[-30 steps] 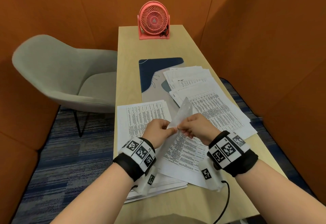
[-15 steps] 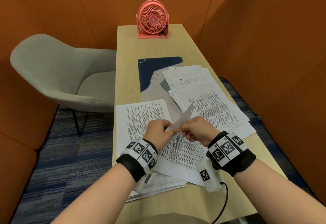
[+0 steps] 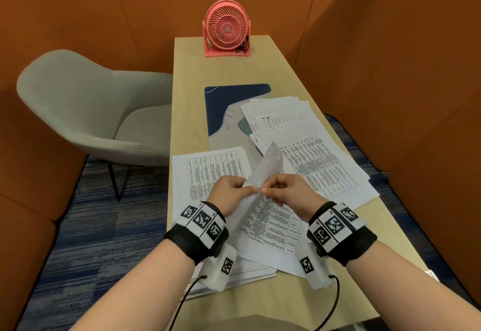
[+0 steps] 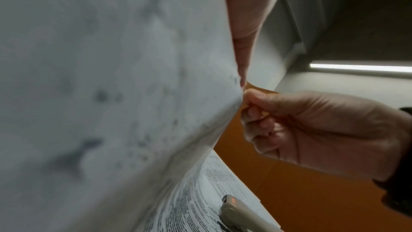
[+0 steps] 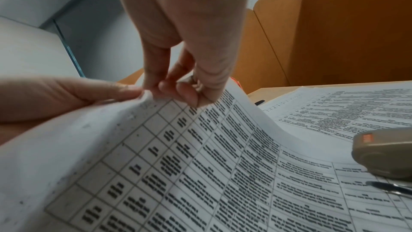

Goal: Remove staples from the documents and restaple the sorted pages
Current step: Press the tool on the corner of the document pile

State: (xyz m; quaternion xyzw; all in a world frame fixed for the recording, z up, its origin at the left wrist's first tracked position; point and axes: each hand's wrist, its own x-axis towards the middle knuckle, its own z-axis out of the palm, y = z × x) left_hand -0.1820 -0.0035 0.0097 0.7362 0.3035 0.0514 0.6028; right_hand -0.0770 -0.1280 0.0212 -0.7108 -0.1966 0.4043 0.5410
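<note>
I hold a stapled printed document (image 3: 269,164) raised off the table, its top flap standing up between my hands. My left hand (image 3: 246,188) grips its edge with the thumb (image 5: 104,93) on top. My right hand (image 3: 266,190) pinches the same corner with thumb and fingertips (image 5: 178,93); whether a staple is between them is too small to tell. In the left wrist view the right hand (image 4: 246,99) nips the paper's edge (image 4: 133,77). A beige stapler (image 5: 383,154) lies on the sheets to the right, also seen low in the left wrist view as the stapler (image 4: 240,216).
Loose printed piles lie on the narrow wooden table (image 3: 187,96): a left pile (image 3: 208,169), a right pile (image 3: 320,164) and a far pile (image 3: 276,112) on a blue-grey mat (image 3: 229,101). A pink fan (image 3: 226,28) stands at the far end. A grey chair (image 3: 91,112) is to the left.
The document's upper flap dipped low half a second ago and now stands up again. Both hands stay at the same corner, fingertips still meeting on the paper's edge.
</note>
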